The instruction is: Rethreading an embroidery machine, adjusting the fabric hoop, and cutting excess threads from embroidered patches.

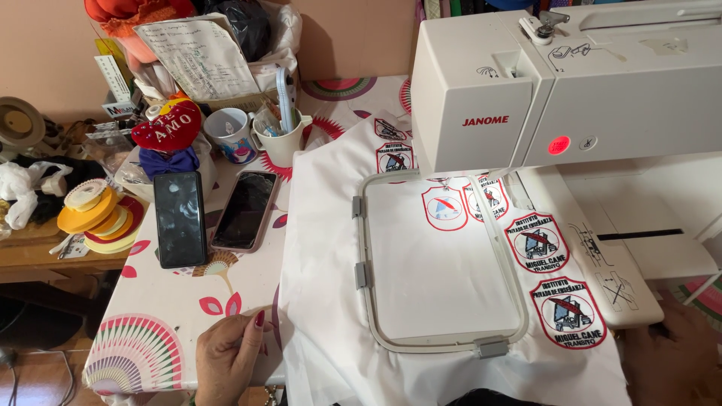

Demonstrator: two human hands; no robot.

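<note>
Left hand (229,353) is resting loosely open, holding nothing, at the tabletop's front edge beside the white fabric (331,248); right hand (669,353) is shadowed, grip unclear. Best keeping fingers off the hoop (440,259).

Left hand (229,353): low beside the left edge of the white cloth (331,248), palm down, fingers curled loosely, painted nails visible, grasping nothing.
Right hand (669,353): low at the cloth's right edge, mostly in shadow; finger pose unclear.

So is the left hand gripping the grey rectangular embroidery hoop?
No, the left hand rests on the patterned tablecloth beside the white fabric, apart from the hoop.
</note>
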